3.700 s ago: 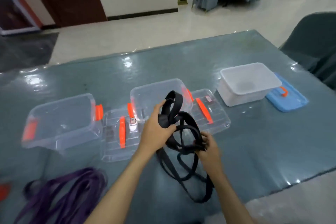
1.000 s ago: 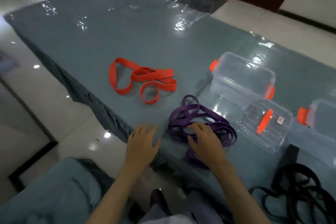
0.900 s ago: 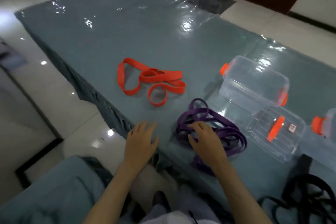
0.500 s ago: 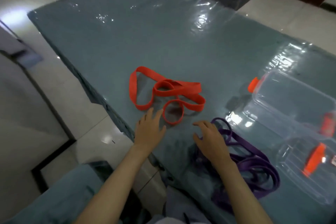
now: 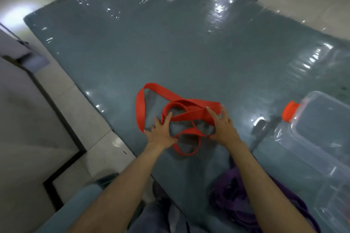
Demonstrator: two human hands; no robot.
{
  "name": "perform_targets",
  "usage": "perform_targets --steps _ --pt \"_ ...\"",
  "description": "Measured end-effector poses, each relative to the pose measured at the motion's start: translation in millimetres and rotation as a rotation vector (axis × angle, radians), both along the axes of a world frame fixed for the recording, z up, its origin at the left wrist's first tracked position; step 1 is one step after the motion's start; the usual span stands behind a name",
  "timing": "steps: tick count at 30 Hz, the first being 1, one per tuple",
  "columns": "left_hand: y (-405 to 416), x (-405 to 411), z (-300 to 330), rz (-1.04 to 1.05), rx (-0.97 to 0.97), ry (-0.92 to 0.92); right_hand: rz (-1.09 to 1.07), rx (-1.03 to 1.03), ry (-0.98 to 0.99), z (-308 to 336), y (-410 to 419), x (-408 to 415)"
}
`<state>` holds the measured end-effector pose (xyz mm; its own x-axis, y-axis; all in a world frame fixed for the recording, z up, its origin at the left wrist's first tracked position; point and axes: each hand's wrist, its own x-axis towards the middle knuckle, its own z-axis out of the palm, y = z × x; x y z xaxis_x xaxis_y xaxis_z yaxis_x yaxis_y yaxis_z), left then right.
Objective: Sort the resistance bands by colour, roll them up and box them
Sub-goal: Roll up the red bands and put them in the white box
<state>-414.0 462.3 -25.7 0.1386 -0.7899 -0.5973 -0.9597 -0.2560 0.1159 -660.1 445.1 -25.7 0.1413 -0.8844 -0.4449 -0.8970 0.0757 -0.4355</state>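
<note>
Both hands, the left hand (image 5: 160, 134) and right hand (image 5: 223, 127), lie with fingers spread flat on the loose red bands (image 5: 181, 117) at the frame's centre, gripping nothing, so gathering seems begun; next they likely need bunching for rolling

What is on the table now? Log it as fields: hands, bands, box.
left hand: open, fingers spread on the red bands
right hand: open, fingers on the red bands' right side
red bands: loose tangle on the table, not rolled
purple bands: heap near the table edge, under the right forearm
box: clear, orange latch, right of the red bands
</note>
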Motion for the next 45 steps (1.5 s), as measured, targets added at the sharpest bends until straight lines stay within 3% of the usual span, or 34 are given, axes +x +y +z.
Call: perform_targets --steps 3,7,15,18,22,26,30,40,45 --pt "8 9 -9 -0.032 -0.099 -0.004 -0.008 0.021 -0.035 -3 -13 5" --pt "14 30 -13 -0.011 -0.357 0.13 -0.05 -0.025 -0.01 -1 -15 22" --pt "-29 83 3 -0.116 -0.659 0.248 -0.138 -0.246 0.044 11 -4 55" --pt "-63 113 0 -0.059 -0.508 0.271 -0.201 -0.303 0.012 14 4 84" --pt "-98 150 -12 0.005 -0.312 0.51 -0.281 -0.271 -0.016 6 11 125" --pt "-109 160 -18 -0.119 -0.341 0.515 -0.424 -0.286 -0.019 -1 21 147" --pt "-119 161 -23 -0.177 -0.407 0.649 -0.527 -0.364 -0.037 -6 29 154" --pt "-114 119 -4 -0.057 -0.543 0.937 -0.794 -0.547 -0.14 -2 65 159" --pt "-94 75 26 -0.125 -0.529 1.06 -1.013 -0.691 -0.244 22 101 150"
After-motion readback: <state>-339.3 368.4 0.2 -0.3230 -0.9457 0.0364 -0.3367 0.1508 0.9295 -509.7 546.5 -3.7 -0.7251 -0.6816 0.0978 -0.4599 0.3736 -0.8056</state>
